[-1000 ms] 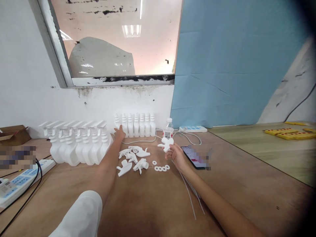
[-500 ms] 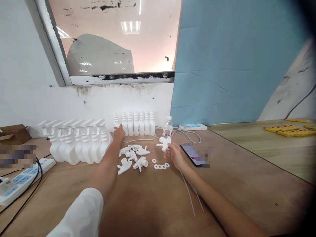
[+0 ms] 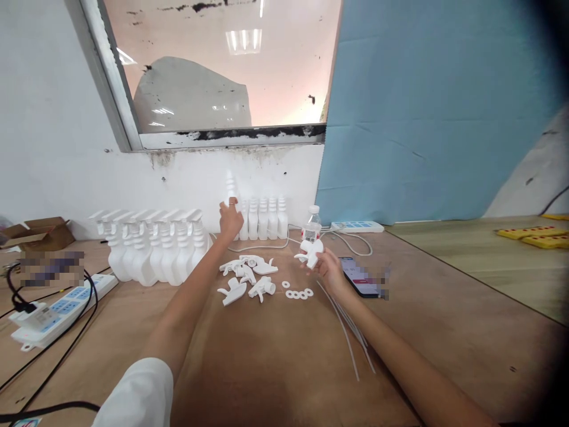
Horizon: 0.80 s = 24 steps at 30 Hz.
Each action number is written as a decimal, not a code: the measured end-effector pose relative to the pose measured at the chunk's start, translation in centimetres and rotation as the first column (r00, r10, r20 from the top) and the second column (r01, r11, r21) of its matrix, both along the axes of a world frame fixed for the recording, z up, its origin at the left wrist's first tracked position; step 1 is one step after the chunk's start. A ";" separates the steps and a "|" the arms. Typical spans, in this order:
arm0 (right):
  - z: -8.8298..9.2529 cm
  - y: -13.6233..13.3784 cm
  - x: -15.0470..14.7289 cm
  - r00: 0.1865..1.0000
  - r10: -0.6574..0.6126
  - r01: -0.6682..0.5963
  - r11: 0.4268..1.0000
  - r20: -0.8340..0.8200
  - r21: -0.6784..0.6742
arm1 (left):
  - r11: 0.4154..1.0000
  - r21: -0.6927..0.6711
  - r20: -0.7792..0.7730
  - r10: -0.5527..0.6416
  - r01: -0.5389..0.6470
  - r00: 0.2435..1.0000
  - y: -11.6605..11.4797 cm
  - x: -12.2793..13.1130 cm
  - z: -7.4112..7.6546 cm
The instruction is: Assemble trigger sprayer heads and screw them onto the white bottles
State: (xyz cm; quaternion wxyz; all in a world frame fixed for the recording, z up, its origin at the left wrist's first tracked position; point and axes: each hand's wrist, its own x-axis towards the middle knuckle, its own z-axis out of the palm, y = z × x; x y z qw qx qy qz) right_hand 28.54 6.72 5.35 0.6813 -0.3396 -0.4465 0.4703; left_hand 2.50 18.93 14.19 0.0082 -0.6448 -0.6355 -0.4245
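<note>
My left hand (image 3: 232, 219) is closed round a white bottle (image 3: 230, 182), whose ribbed neck rises above the other bottles by the wall. Several bare white bottles (image 3: 263, 218) stand in a row just right of it. In my right hand (image 3: 331, 268) is a white spray head (image 3: 311, 251), pinched by the fingers. Loose spray heads (image 3: 233, 290) lie mid-table, with small white rings (image 3: 299, 294) to their right. Thin tubes (image 3: 345, 335) lie beside my right forearm. Several bottles fitted with spray heads (image 3: 151, 252) stand at the left.
A clear bottle (image 3: 313, 222) stands behind my right hand, and a phone (image 3: 359, 276) lies to its right. Power strips sit at the left (image 3: 66, 309) and back (image 3: 358, 226). An open cardboard box (image 3: 47, 236) is at the far left. Black cables cross the left side.
My left hand has lifted the leftmost bare bottle up from the row. My right hand still holds the spray head. The whole view has shifted slightly.
</note>
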 end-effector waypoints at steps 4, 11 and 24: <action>3.8 0.2 1.1 0.991 -0.128 0.123 0.983 0.029 0.135 | 0.925 0.092 -0.074 -0.364 0.370 0.928 -5.4 -0.3 1.7; 15.6 -1.8 2.4 0.844 -0.515 0.508 0.682 -0.147 0.526 | 0.851 0.033 -0.346 -0.483 0.525 0.805 -13.7 -6.5 5.5; 18.2 -6.5 2.6 0.765 -0.593 0.609 0.541 -0.251 0.580 | 0.860 -0.164 -0.527 -0.490 0.482 0.694 -15.2 -10.8 5.9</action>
